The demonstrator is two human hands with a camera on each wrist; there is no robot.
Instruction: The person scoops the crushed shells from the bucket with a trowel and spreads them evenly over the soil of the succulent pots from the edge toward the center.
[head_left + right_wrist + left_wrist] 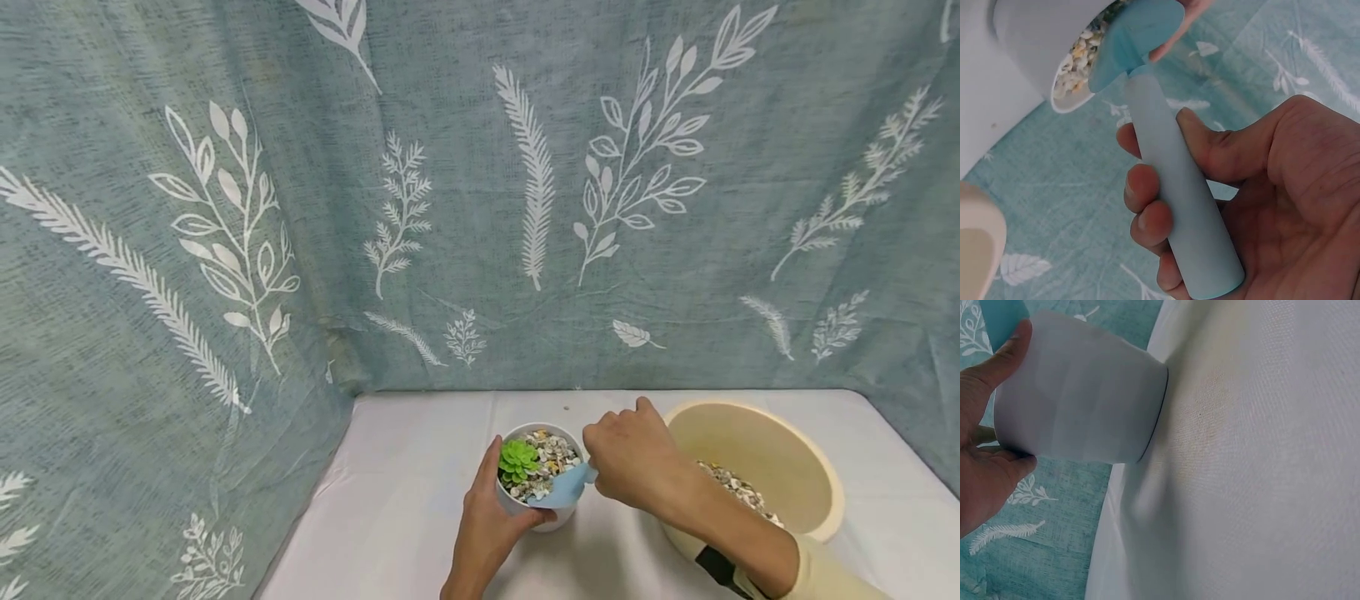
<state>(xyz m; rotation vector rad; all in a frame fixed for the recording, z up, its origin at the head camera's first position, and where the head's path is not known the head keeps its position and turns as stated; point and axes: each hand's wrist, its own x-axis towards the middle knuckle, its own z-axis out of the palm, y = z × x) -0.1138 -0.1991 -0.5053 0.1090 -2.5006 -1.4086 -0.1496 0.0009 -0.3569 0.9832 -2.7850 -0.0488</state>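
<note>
A white pot (1085,387) holds a green succulent (517,461) at its left and small pale stones (553,448) around it. My left hand (483,521) grips the pot's near left side, thumb on one side and fingers on the other. My right hand (626,454) holds a light blue trowel (1175,181), fingers and thumb curled round its handle. The trowel's blade (562,490) lies over the near right rim of the pot, beside the stones. In the right wrist view the blade partly hides the pot's contents.
A large cream tub (802,475) with more small stones (738,492) stands to the right, partly behind my right forearm. White cloth (405,483) covers the table. A grey-green leaf-print curtain (465,208) hangs behind and at the left. One small speck (566,408) lies beyond the pot.
</note>
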